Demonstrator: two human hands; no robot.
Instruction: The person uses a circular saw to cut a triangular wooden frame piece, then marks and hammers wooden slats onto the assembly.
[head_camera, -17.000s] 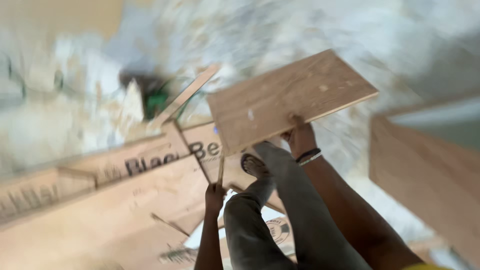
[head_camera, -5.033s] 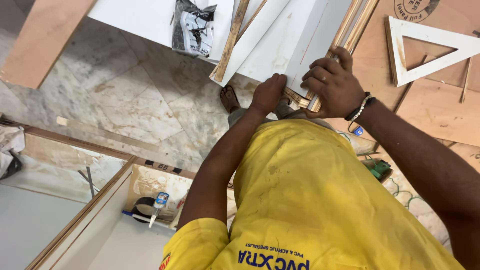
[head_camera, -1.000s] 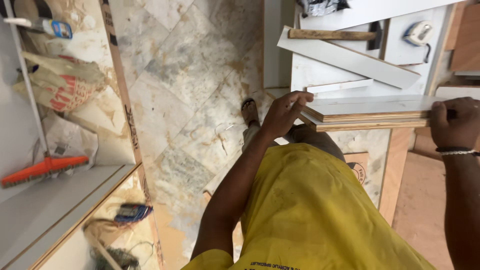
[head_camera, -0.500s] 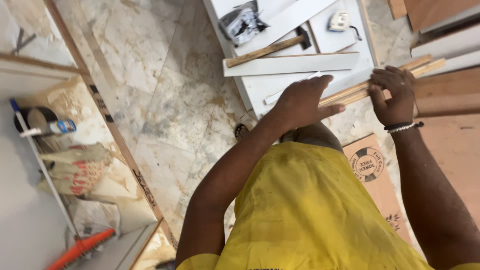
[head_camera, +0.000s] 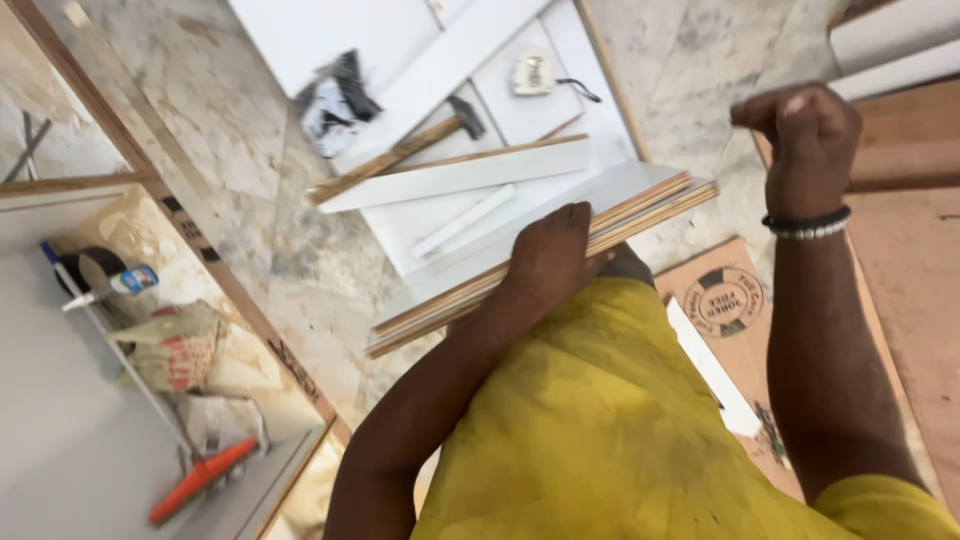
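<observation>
While the person's yellow shirt (head_camera: 600, 430) fills the lower middle of the head view and hides the legs and much of the floor, the left hand (head_camera: 548, 262) lies across a stack of thin laminated boards (head_camera: 640, 212), fingers curled over the upper edge and gripping it. The stack runs aslant from lower left to upper right; its near face is white, its layered edges pale wood, and how many boards it holds is hard to count. Its middle is covered by the hand and its lower part by the forearm.

The right hand (head_camera: 800, 140) is raised apart from the stack, closed into a loose fist with nothing visible in it, a beaded bracelet (head_camera: 808, 224) on the wrist.

Beyond the stack, white panels (head_camera: 300, 40) lie on the marble floor (head_camera: 230, 210), cut off by the top edge. On them rest a hammer (head_camera: 400, 155), a white strip (head_camera: 460, 175), a tape measure (head_camera: 533, 72) and a crumpled black-and-white bag (head_camera: 335, 100) whose contents cannot be made out. A cardboard sheet (head_camera: 720, 300) with a round printed mark is half hidden under the shirt. At left, an open cabinet shelf (head_camera: 60, 420) holds a small bottle (head_camera: 125, 282), a crumpled sack (head_camera: 175, 345) and an orange-handled tool (head_camera: 200, 480) whose head is not clear.
</observation>
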